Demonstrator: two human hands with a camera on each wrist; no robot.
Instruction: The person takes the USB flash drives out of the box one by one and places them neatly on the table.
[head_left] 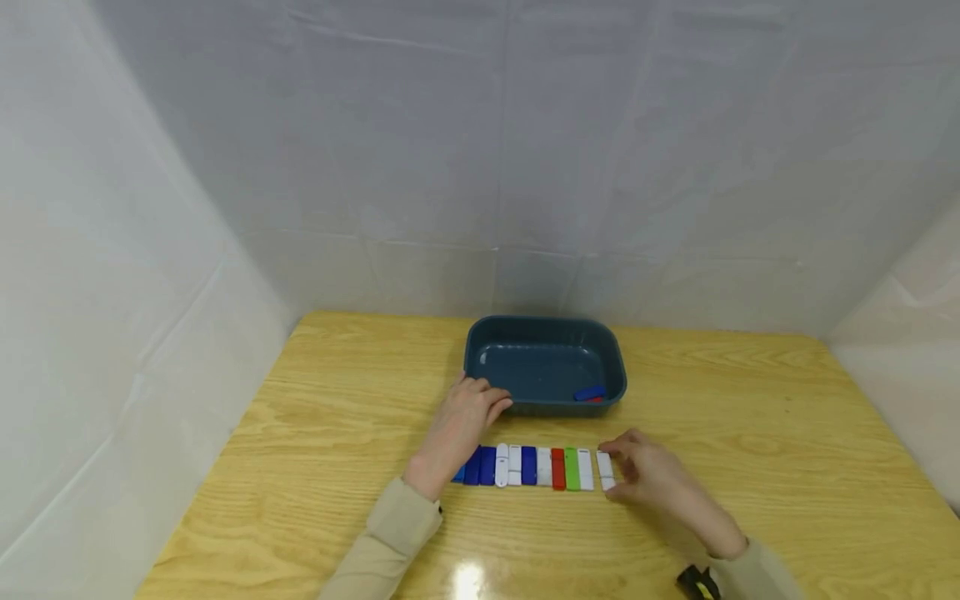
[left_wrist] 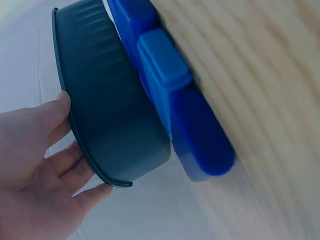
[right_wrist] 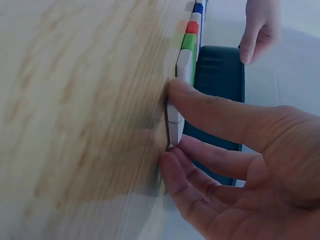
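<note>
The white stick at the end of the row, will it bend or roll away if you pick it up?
Probably not. The white stick looks like hard, flat-sided plastic, so it should stay stiff and lie still, not roll. It is small and thin, so likely light. Its smooth surface might slip, though the right hand pinches it with thumb and fingers.

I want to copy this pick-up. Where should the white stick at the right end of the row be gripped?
Grip the white stick across its two short ends, from its free right side. It lies flat, its left side faces the next stick, and the right hand already pinches it this way.
</note>
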